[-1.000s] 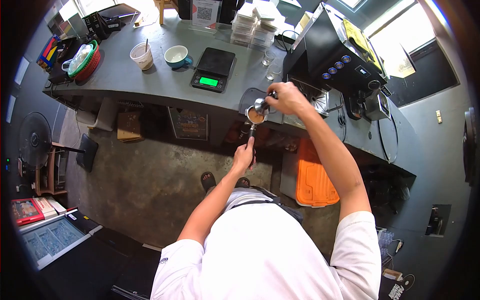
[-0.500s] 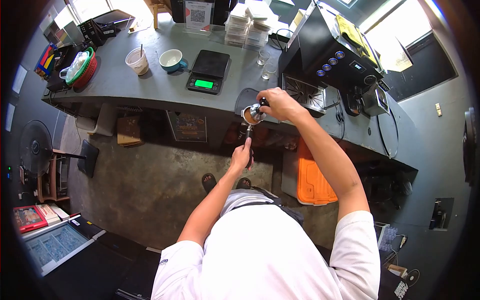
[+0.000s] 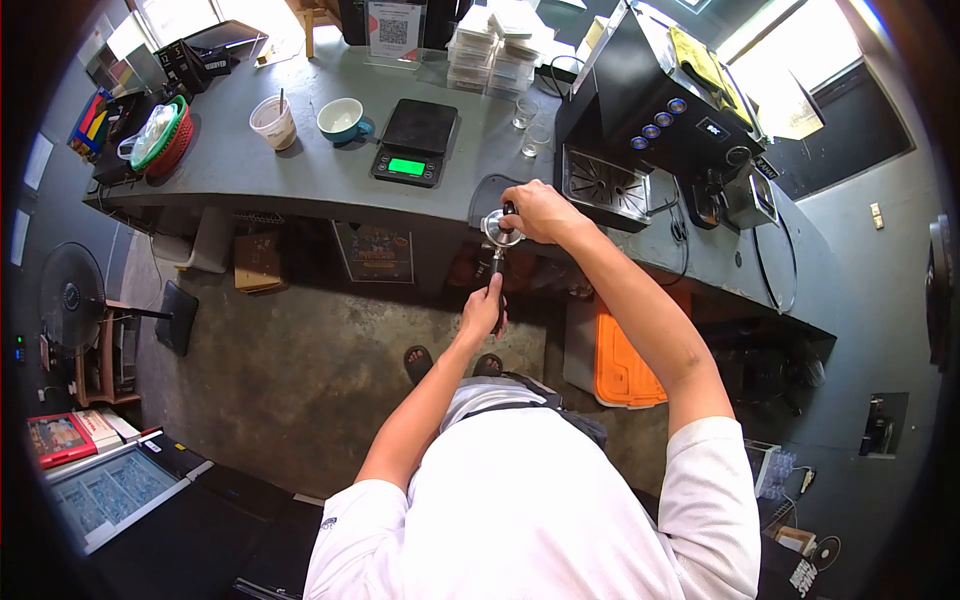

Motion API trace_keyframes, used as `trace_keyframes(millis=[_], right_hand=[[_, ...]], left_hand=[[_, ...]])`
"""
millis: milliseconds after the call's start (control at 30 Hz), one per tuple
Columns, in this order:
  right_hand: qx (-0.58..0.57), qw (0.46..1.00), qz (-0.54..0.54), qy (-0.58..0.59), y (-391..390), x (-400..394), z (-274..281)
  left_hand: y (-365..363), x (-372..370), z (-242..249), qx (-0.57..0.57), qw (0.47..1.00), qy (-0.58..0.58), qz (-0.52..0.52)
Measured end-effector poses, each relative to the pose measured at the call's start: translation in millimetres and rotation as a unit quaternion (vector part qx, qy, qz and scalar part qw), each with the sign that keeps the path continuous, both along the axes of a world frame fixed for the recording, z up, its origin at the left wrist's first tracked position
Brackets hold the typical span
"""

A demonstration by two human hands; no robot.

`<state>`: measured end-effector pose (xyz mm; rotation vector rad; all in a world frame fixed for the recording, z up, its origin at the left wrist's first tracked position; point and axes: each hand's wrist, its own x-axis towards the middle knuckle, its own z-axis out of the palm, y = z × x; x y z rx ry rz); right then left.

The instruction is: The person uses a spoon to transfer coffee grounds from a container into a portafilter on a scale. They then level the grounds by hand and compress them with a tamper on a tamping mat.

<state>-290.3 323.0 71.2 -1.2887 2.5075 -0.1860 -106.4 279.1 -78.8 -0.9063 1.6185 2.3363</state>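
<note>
My left hand [image 3: 482, 312] is wrapped round the black handle of a portafilter [image 3: 497, 262], whose metal basket points toward the counter's front edge. In my right hand [image 3: 541, 212] is a coffee tamper [image 3: 508, 222], gripped by its dark knob. The tamper's metal base sits in the basket's mouth and hides the coffee grounds there. Under and behind the basket lies a dark mat [image 3: 488, 190] at the counter edge.
A black espresso machine [image 3: 650, 120] with a drip tray [image 3: 606, 184] stands right. Farther back are a lit scale [image 3: 412, 150], a teal cup [image 3: 342, 121], a white tub [image 3: 273, 124] and two small glasses [image 3: 535, 140]. An orange-lidded bin [image 3: 625, 355] stands below the counter.
My right hand has shifted slightly left, bringing the tamper from the basket's right side to over its middle. The grounds that showed before are now covered. My left hand stays nearly still.
</note>
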Motion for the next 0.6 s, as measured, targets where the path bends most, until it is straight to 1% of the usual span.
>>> trace_keyframes(millis=[133,233,333,433,467,567,600], right_hand=[[0.017,0.996,-0.069,0.052,-2,4,-15],[-0.001,0.999,-0.037,0.017,2,9,-6],[-0.006,0.997,0.069,0.013,4,0,-4],[0.055,0.998,-0.020,0.004,-5,4,0],[0.035,0.998,-0.052,0.012,-4,4,-2],[-0.053,0.997,-0.049,0.010,13,-2,6],[-0.050,0.995,-0.085,-0.023,18,-6,14]], left_hand=[[0,-2,-3,0.000,1.000,-0.001,0.005],[-2,-1,-6,-0.009,1.000,0.000,-0.003],[1,-2,-6,-0.007,1.000,0.004,-0.001],[-2,-1,-6,0.005,1.000,0.006,-0.004],[-2,-1,-6,0.006,1.000,0.003,-0.003],[-4,-1,-8,0.006,1.000,-0.003,0.000],[-5,0,-9,0.006,1.000,-0.005,0.000]])
